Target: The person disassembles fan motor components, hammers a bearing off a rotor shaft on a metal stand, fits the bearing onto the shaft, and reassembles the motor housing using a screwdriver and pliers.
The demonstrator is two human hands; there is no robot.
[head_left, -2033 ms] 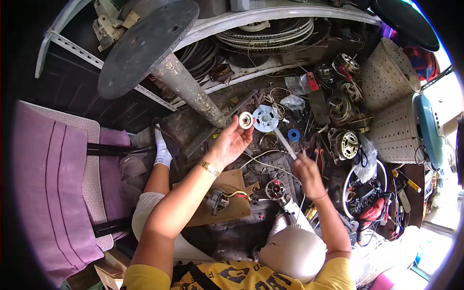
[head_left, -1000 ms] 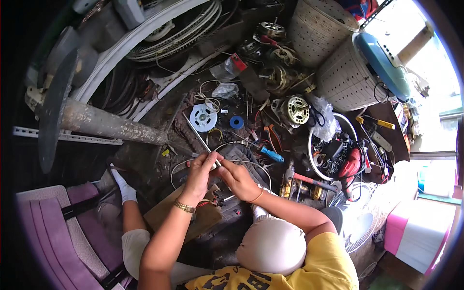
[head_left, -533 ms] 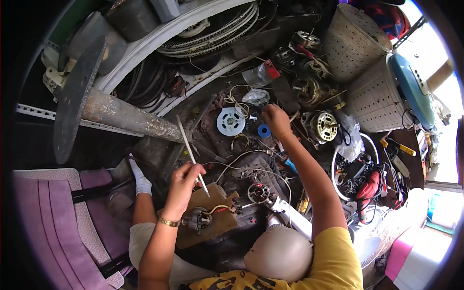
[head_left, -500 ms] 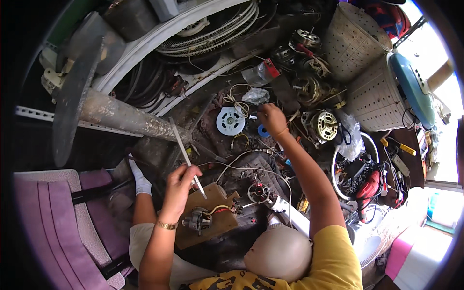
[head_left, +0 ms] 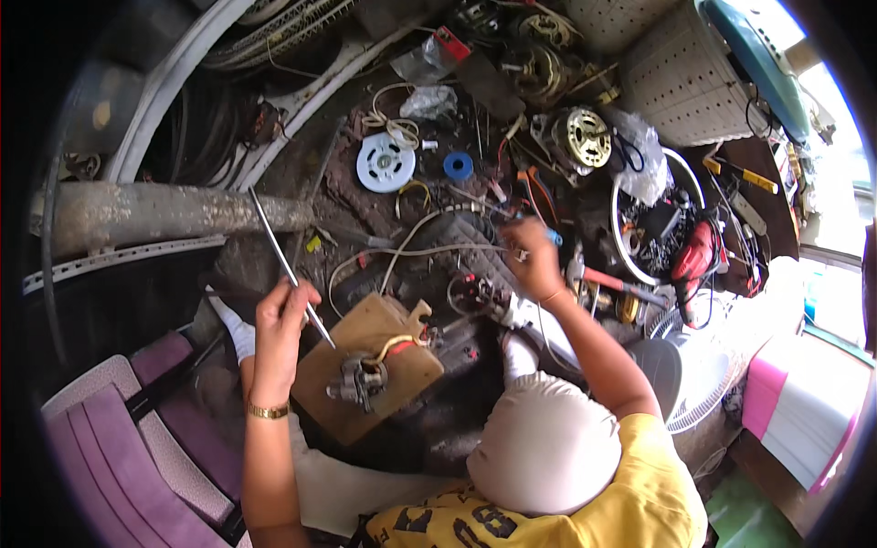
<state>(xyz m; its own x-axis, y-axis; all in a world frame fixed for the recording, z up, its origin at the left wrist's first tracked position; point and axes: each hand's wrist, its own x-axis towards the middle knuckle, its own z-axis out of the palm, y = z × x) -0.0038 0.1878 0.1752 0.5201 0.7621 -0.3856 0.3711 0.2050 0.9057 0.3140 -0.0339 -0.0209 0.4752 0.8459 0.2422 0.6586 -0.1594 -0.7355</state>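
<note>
My left hand [head_left: 281, 327] pinches a thin silver metal rod [head_left: 274, 239], tilted above a wooden board [head_left: 406, 373]. A small motor [head_left: 359, 382] with a yellow wire lies on that board. My right hand [head_left: 533, 260] has its fingers curled together beside orange-handled pliers [head_left: 539, 196]; whatever is in them is too small to make out. Just left of this hand runs a pale cable [head_left: 438, 251]. Farther off are a blue ring [head_left: 458, 165], perhaps a tape roll, and a pale slotted disc [head_left: 385, 163].
A red-handled hammer [head_left: 621, 285] lies to the right, near a red power drill [head_left: 696, 260] and a round tray of small parts [head_left: 624, 239]. Fan motors [head_left: 585, 137] and perforated bins [head_left: 676, 96] stand at the back. A rusty pole [head_left: 174, 217] reaches in from the left.
My right hand has come back from beside the blue ring toward me, fingers curled. My left hand still holds the rod. The whole view has shifted.
</note>
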